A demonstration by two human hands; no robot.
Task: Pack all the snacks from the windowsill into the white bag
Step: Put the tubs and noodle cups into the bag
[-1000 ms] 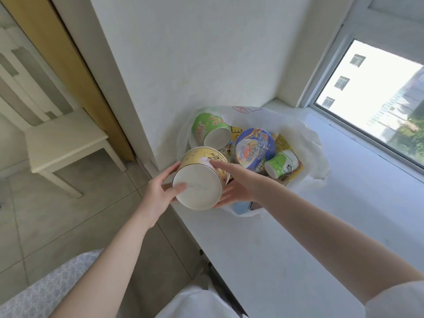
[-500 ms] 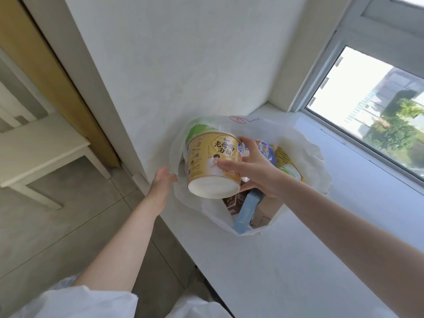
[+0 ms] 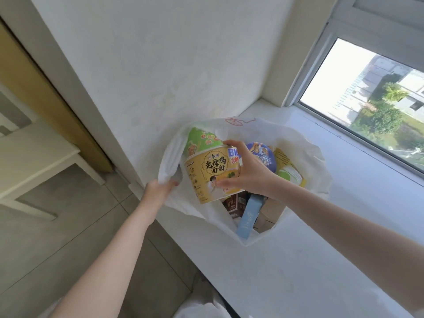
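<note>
White windowsill point(image 3: 321, 260), white bag point(image 3: 305, 152) beside wall, right hand point(image 3: 249, 174) fingers gripping yellow cup point(image 3: 211, 175), left hand point(image 3: 158, 190) seemingly pinching bag rim

white bag point(image 3: 305, 143) crammed — windowsill point(image 3: 321, 237) open

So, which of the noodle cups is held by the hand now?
The yellow noodle cup: the right hand grips it above the white bag. The green cup and the blue-lidded cup lie untouched inside.

White bag point(image 3: 305, 157) hides lower snacks (fingertips too).
</note>
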